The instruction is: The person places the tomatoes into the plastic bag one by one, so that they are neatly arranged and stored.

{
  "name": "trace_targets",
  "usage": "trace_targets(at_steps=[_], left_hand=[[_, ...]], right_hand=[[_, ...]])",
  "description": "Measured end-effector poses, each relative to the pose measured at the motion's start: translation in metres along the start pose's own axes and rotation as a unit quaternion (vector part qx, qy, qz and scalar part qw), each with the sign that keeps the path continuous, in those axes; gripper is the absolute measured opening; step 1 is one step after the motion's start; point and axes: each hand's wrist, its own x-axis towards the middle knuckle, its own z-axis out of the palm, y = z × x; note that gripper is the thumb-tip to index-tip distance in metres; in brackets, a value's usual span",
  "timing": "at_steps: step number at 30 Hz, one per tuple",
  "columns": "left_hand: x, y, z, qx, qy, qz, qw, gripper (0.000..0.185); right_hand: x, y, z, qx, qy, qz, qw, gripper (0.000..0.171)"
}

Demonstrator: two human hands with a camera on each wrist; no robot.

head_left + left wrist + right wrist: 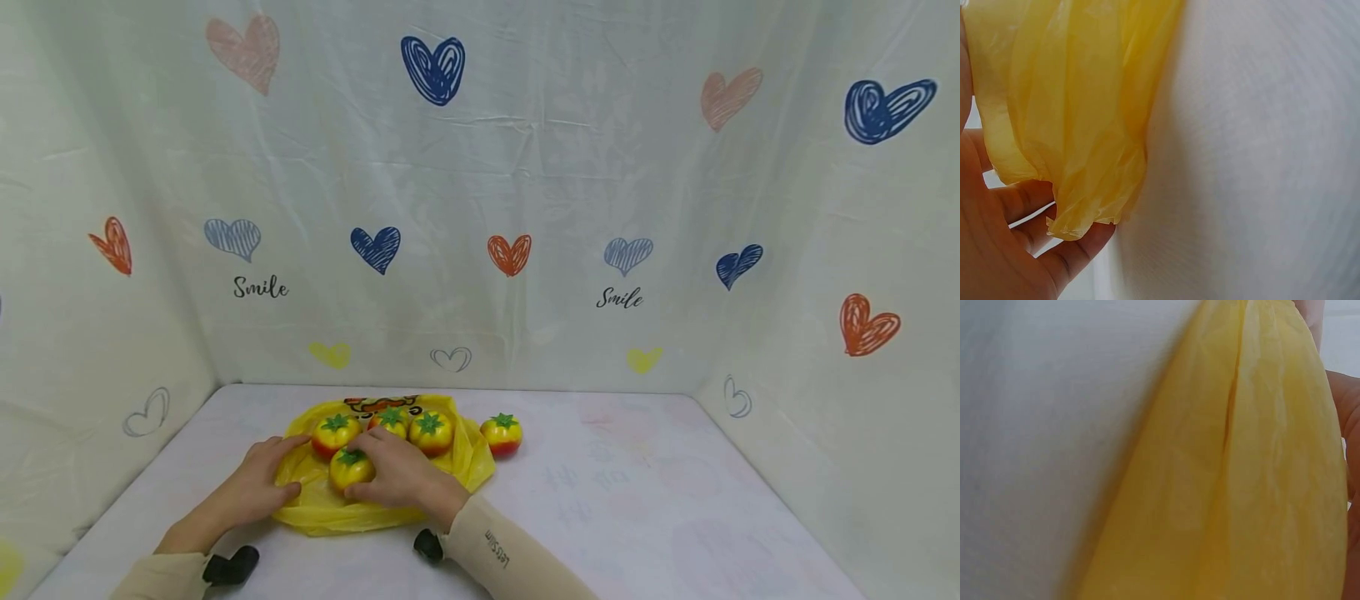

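My right hand [401, 471] grips a yellow toy tomato [351, 473] with a green leafy top, its thumb in front and fingers behind. This tomato sits over the front part of a crumpled yellow plastic bag [315, 508] lying on the table. At the bag's left side is my left hand [262, 479], thumb and fingers spread. In the left wrist view its fingers [1079, 253] lie loosely against the bag's edge. Three more red-and-yellow tomatoes [431, 433] rest farther back on the bag. Yellow plastic [1279, 475] hides most of the right hand in the right wrist view.
One loose tomato [502, 436] stands on the white table [637, 500] just right of the bag. A pale curtain [480, 192] printed with hearts hangs behind the table and along both sides. Dark straps [231, 567] circle the wrists.
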Motion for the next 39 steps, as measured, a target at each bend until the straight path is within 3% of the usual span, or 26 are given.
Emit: trace_targets(at_steps=[9,24,39], left_hand=[[0.0,0.002,-0.001,0.001,-0.002,-0.007,1.0,0.068],[-0.002,0.002,0.001,0.001,0.012,0.01,0.9999,0.065],[-0.001,0.003,0.0,0.004,0.011,0.006,0.9999,0.066]], right_hand=[[-0.002,0.0,-0.003,0.016,-0.005,-0.002,1.0,0.053],[-0.011,0.007,-0.028,0.036,0.018,-0.021,0.999,0.055],[-0.036,0.023,-0.047,0.035,0.041,-0.029,0.998,0.055]])
